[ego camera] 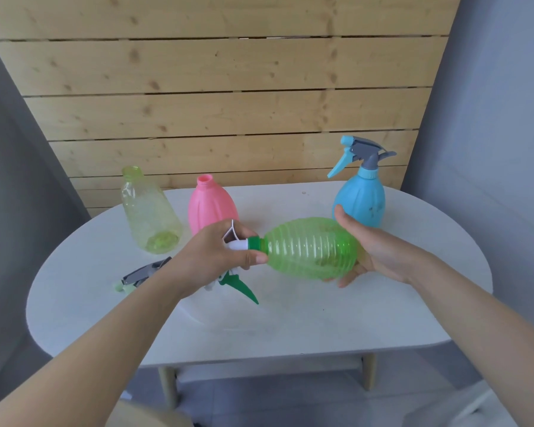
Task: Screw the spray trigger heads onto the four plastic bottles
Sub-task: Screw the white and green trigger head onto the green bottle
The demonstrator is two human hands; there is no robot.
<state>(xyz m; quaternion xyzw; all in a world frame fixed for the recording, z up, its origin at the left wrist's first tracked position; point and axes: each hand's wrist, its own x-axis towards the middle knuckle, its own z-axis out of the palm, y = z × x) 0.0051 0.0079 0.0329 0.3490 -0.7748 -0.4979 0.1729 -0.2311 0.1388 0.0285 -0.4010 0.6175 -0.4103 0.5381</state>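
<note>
Holding the ribbed green bottle sideways above the white table: right hand cupping its base, left hand gripping the green-and-white trigger head at its neck. Standing behind: pink bottle, yellow bottle, capped blue bottle.

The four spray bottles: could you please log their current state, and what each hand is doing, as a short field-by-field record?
blue bottle: upright, trigger head fitted
green bottle: held sideways above the table, green-and-white trigger head at its neck
pink bottle: upright, neck open
yellow bottle: upright, neck open
loose trigger head: lying on the table
left hand: gripping the head on the green bottle
right hand: cradling the green bottle's base
</note>
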